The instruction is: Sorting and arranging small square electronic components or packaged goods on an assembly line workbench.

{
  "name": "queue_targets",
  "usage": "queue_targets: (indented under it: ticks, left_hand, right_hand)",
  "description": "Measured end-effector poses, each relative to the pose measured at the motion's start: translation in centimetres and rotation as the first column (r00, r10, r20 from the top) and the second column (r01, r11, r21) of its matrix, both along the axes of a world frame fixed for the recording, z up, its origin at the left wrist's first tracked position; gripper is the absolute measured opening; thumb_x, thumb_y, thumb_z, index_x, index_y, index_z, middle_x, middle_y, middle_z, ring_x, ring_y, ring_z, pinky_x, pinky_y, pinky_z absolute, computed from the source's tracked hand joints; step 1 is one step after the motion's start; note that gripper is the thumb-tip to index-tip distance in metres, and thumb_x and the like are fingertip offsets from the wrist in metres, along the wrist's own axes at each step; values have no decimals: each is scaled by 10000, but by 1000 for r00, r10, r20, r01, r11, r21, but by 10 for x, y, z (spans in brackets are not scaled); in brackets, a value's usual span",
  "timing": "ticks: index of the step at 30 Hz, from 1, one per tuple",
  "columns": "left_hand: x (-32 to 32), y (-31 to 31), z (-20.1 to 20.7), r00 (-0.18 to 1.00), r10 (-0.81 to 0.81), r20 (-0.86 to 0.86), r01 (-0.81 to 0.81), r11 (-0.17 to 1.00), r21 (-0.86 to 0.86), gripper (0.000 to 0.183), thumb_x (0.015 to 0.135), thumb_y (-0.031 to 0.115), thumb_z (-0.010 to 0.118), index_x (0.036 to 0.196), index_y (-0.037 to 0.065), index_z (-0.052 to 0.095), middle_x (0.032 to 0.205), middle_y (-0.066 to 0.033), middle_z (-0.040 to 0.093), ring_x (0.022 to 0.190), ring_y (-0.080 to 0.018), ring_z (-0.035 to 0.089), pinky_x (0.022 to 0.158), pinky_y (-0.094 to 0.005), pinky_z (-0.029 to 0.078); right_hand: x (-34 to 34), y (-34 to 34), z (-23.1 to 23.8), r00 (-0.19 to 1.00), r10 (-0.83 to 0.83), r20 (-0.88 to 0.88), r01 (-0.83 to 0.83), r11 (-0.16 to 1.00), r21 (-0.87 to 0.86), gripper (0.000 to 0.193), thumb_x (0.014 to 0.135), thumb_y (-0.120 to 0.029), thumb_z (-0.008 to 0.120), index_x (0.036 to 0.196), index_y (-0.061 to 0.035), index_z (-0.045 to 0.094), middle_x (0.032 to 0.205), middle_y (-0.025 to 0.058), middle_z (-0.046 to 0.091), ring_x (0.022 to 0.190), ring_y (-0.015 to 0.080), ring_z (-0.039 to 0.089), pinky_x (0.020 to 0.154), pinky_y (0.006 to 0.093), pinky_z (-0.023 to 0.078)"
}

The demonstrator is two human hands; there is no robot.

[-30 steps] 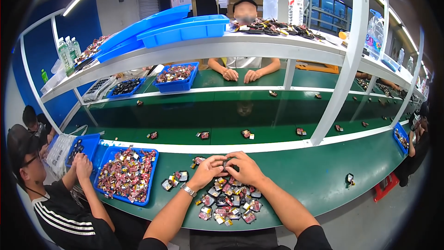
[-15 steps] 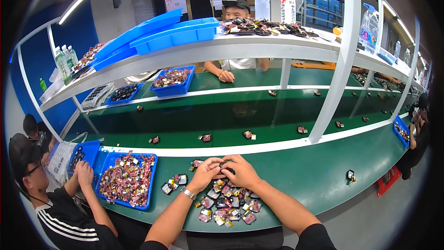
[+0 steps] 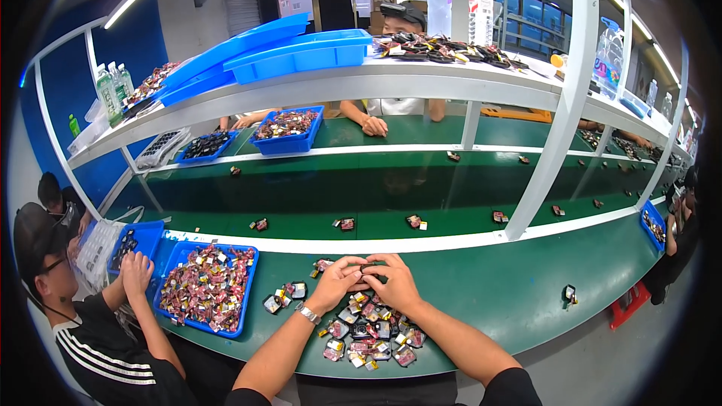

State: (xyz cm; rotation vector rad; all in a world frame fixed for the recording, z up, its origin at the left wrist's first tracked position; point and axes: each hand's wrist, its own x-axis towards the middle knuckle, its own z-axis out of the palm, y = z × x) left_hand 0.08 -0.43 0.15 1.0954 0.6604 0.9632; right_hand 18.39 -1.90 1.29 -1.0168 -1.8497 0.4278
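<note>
My left hand [image 3: 338, 284] and my right hand [image 3: 393, 283] meet over the far end of a pile of small electronic units [image 3: 372, 334]. Both are closed, fingertips together around a small dark part [image 3: 367, 269], mostly hidden by the fingers; it looks like a black plastic casing. The piled units have black casings, silver battery cells, red circuit boards and yellow tape. Just left of my left wrist lies a smaller group of units [image 3: 280, 299]. Another unit [image 3: 321, 265] sits beyond my left hand.
A blue tray [image 3: 251, 286] heaped with circuit boards stands left; a co-worker [image 3: 98, 331] sits beside it. One lone unit [image 3: 569, 295] lies right. Beyond a white rail [image 3: 376, 244], a green conveyor belt [image 3: 301, 199] carries spaced units. A white shelf [image 3: 421, 79] spans above; its post [image 3: 553, 105] stands right.
My view has shifted slightly, so the scene sits a little further right. Both hands stay together over the pile, with my right fingers changed slightly. Across the belt, another person's arm now shows at left.
</note>
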Motion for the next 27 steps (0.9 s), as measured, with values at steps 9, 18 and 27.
queue_targets:
  ticks: [9, 18, 27]
  left_hand:
    - [-2, 1, -4, 997, 30, 76, -32, 999, 31, 240, 970, 31, 500, 1206, -12, 497, 1188, -141, 604, 1076, -204, 619, 928, -339, 546]
    - [-3, 2, -3, 994, 105, 15, -105, 992, 62, 261, 970, 7, 474, 1230, -18, 489, 1159, -148, 614, 1076, -206, 621, 913, -328, 556]
    - [5, -2, -4, 996, 83, 18, -83, 997, 5, 262, 981, 30, 471, 1241, 3, 478, 1168, -131, 613, 1061, -194, 623, 909, -325, 553]
  right_hand:
    - [0, -1, 8, 996, 46, 81, -50, 997, 54, 219, 763, -63, 688, 979, -76, 718, 1175, 94, 619, 1145, 296, 537, 968, 394, 454]
    - [-8, -2, 8, 996, 76, 51, -76, 997, 4, 259, 768, -58, 683, 1026, -67, 684, 1239, 109, 578, 1179, 303, 518, 973, 383, 455]
    - [-3, 1, 9, 993, -48, 112, 18, 967, 254, 168, 745, -51, 724, 904, -72, 674, 975, 75, 616, 901, 267, 611, 757, 359, 517]
